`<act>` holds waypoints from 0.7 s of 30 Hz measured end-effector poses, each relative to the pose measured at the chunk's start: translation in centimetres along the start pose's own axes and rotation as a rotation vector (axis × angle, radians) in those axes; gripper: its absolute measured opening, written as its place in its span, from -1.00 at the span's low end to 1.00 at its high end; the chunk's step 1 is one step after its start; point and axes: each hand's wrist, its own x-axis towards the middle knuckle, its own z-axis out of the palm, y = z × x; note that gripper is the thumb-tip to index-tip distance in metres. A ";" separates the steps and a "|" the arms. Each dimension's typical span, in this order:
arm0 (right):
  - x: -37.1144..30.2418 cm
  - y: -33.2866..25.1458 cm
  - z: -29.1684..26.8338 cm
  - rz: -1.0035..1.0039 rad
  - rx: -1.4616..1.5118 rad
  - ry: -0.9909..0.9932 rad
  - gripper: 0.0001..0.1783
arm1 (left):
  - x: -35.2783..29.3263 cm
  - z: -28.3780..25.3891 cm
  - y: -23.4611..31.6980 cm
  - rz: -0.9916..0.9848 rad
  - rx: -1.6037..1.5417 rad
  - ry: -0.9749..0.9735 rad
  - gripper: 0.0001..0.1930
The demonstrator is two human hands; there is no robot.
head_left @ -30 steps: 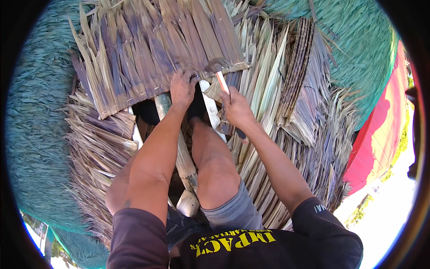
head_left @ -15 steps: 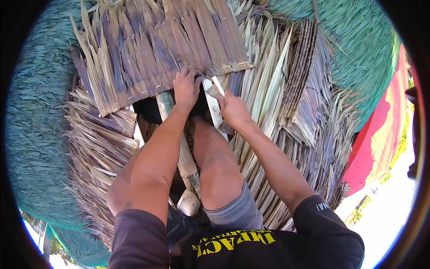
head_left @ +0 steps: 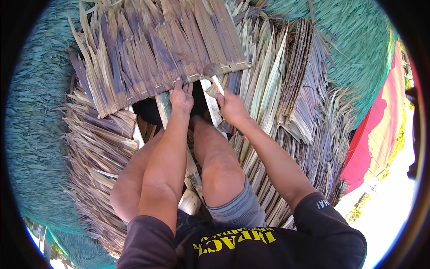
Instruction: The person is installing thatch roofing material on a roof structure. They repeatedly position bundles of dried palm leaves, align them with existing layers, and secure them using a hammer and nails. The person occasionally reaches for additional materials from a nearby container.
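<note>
Left hand point(head_left: 181, 97) presses fingers-down on the near edge of the thatch panel point(head_left: 156, 49) over the knees, right hand point(head_left: 230, 106) pinches a leaf strip point(head_left: 217, 84) there; panel looks light, stiff, brittle—best gripped along its stitched edge.

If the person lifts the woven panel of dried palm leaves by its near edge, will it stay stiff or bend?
The woven leaf panel would probably flex rather than stay rigid, since it is thin overlapping leaf strips. It looks light for its size. Its frayed, uneven ends suggest the dry leaves may crack if bent sharply.
</note>
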 end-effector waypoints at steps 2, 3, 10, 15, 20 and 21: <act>-0.2 -2.1 -1.7 -0.056 -0.022 0.064 -0.60 | -0.6 0.1 -0.2 0.011 -0.009 0.017 -0.57; -0.5 -3.3 -3.1 -0.092 0.055 0.077 -0.60 | -0.8 0.2 -0.3 0.015 -0.012 0.025 -0.59; -4.0 -6.0 -5.1 -0.304 0.349 0.366 -0.71 | -0.7 0.3 -0.7 0.028 -0.014 0.054 -0.65; -0.1 -5.3 -3.0 0.103 -0.032 -0.039 -0.70 | -1.3 0.6 -0.5 0.083 0.060 -0.006 -0.64; -2.8 -4.1 -3.4 -0.314 0.380 0.413 -0.64 | -1.7 1.2 -0.3 0.040 0.112 0.117 -0.60; -2.6 -3.7 -2.6 -0.412 0.333 0.445 -0.64 | -1.7 1.3 -0.1 0.031 0.151 0.128 -0.60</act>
